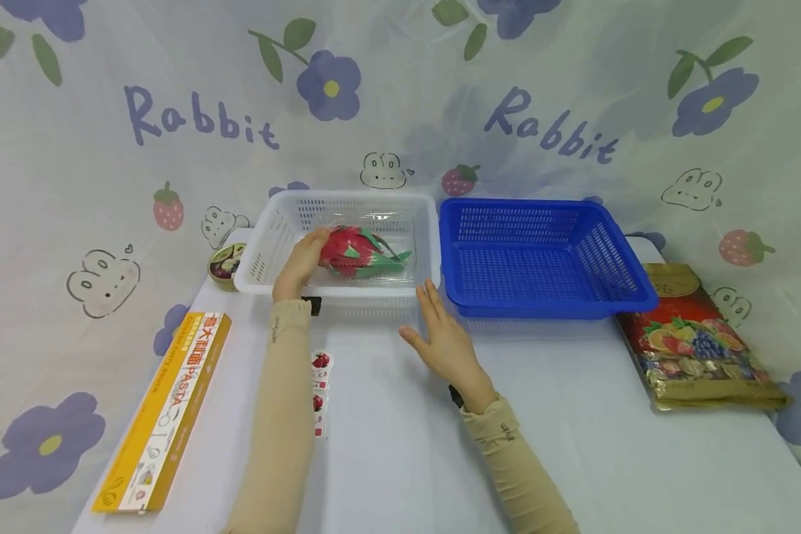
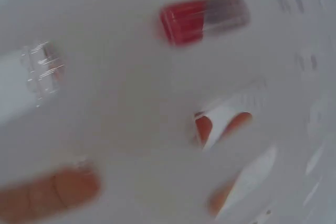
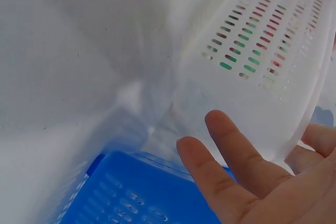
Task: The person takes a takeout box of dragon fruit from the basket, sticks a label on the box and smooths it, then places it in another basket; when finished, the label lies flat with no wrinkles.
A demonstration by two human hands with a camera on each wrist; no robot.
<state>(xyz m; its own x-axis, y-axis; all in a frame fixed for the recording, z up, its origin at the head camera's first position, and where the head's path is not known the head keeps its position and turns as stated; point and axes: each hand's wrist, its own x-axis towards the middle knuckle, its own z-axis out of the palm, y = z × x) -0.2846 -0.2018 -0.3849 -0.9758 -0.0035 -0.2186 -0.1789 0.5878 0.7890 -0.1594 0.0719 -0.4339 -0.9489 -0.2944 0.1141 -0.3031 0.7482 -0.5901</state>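
Observation:
A dragon fruit point(image 1: 360, 252), red with green tips, lies in clear plastic packaging inside the white basket point(image 1: 256, 278). My left hand point(image 1: 300, 265) reaches over the basket's front rim and grips the pack at its left side; the thumb is hidden. Through the basket's slots, the left wrist view gives blurred glimpses of a finger point(image 2: 52, 192) and something red. At the basket's front right corner, my right hand point(image 1: 447, 345) has its fingers spread. In the right wrist view, two fingers point(image 3: 236, 156) lie across the basket's outer wall, and other fingertips overlap its rim.
A blue basket point(image 1: 521, 271) stands right beside the white one. Farther right lies a red and gold bag point(image 1: 701, 341). On the left are a pasta box point(image 1: 167, 411) and a small round tin point(image 1: 223, 267). Red fruit stickers point(image 1: 320, 371) lie by my left forearm.

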